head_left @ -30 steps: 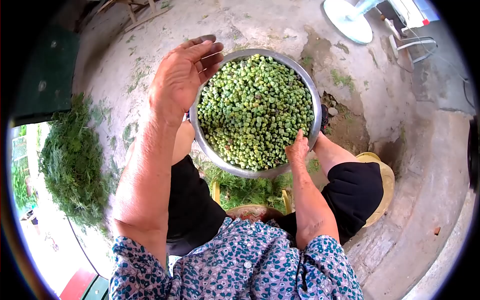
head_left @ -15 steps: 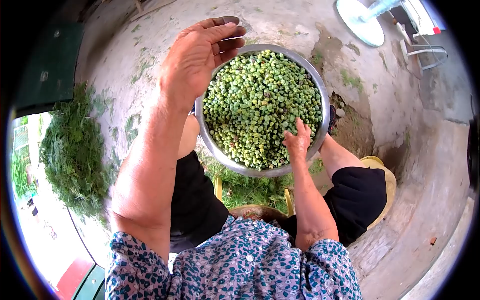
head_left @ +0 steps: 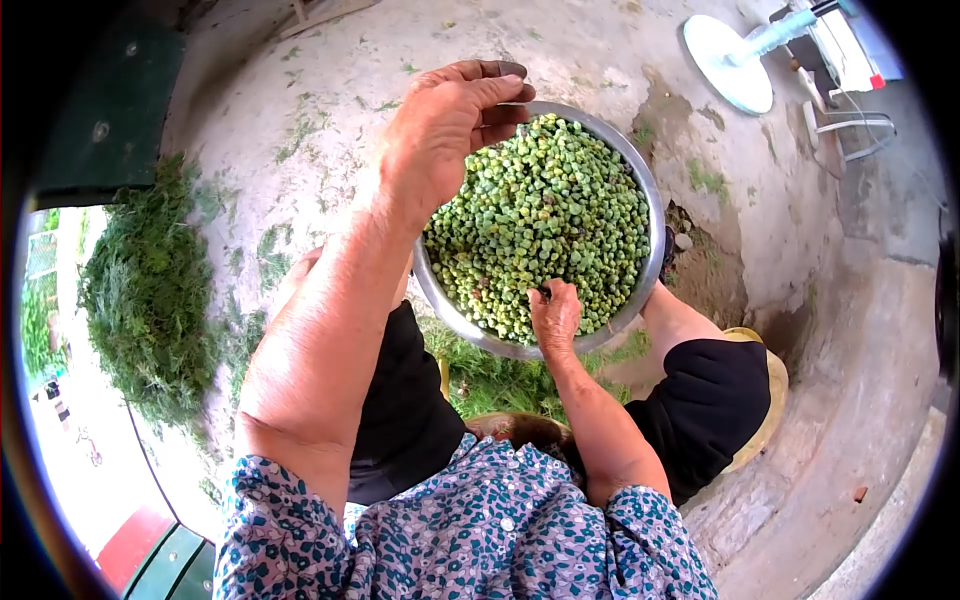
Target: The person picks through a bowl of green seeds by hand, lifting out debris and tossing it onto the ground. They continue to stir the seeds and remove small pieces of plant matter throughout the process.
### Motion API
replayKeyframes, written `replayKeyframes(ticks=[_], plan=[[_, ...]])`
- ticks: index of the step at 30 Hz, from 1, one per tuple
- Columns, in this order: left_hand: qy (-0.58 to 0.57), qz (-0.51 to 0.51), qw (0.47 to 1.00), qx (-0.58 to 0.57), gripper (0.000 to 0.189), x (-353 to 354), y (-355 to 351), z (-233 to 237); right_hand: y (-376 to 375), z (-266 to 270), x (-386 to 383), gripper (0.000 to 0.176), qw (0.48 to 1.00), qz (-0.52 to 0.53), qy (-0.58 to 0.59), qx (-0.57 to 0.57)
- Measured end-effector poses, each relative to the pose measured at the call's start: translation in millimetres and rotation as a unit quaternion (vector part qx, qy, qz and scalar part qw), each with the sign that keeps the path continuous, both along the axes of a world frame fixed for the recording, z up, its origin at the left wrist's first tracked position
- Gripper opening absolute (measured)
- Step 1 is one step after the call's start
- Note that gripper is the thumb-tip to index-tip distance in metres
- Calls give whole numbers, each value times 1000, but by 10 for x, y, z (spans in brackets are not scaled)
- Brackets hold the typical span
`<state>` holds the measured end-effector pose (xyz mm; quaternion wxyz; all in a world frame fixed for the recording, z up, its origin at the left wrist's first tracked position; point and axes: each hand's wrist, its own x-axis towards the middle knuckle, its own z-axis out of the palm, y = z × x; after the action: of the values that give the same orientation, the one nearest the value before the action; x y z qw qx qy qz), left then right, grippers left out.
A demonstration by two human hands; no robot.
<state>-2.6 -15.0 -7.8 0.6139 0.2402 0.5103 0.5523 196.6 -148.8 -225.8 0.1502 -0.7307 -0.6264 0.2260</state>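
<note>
A wide metal basin stands between my knees, heaped with small green peppercorn-like fruits or pods, a few of them dark or brownish. My left hand is raised above the basin's far left rim, its darkened fingers stretched and slightly bent, with nothing visible in them. Low over the near part of the green heap is my right hand. Its thumb and fingers are pinched together, with a small dark spot at the tips that I cannot make out.
A pile of feathery green stalks lies on the concrete floor at left. More greenery lies beneath the basin. A round white stand base is at upper right. Beside my right thigh shows a yellow seat edge.
My right hand has moved left and nearer to me across the heap, its fingers going from spread to pinched. My left hand has shifted right and slightly down in view, still raised.
</note>
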Motion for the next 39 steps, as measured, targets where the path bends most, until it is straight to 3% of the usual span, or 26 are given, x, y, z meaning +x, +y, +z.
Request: replayKeyframes(ticks=[6, 10, 13, 16, 18, 21, 26, 29, 30, 33, 35, 38, 39], plan=[[48, -40, 998, 11, 21, 88, -29, -3, 34, -31, 19, 14, 997, -14, 70, 25], [166, -127, 977, 44, 22, 164, -67, -36, 58, -43, 67, 10, 997, -8, 61, 41], [267, -190, 944, 43, 25, 233, -103, 5, 64, -168, 164, 10, 990, -23, 116, 74], [348, -226, 904, 105, 29, 258, -109, -128, 154, -113, 278, 8, 956, -70, 283, 24], [391, -254, 875, 132, 30, 287, -97, -162, 283, 201, 283, 11, 898, -94, 428, -31], [466, -305, 816, 152, 31, 342, -118, -176, 459, 636, 246, 8, 854, -115, 506, -38], [449, -350, 801, 186, 31, 519, -213, -299, 610, 1336, 179, 11, 847, -75, 522, -65], [348, -407, 836, 116, 27, 575, -234, -148, 636, 1541, 123, 13, 843, -57, 535, -19], [287, -382, 872, 110, 21, 601, -258, -173, 627, 1559, 119, 12, 837, -56, 545, -15], [233, -377, 893, 79, 18, 631, -283, -145, 609, 1584, 143, 11, 832, -51, 552, -4], [300, -376, 871, 101, 16, 653, -287, -167, 592, 1560, 160, 9, 846, -50, 530, -1], [439, -372, 799, 174, 16, 674, -284, -241, 594, 1377, 271, 7, 925, -11, 370, 85], [430, -378, 799, 183, 17, 674, -293, -266, 597, 1352, 319, 8, 944, -1, 311, 110]])
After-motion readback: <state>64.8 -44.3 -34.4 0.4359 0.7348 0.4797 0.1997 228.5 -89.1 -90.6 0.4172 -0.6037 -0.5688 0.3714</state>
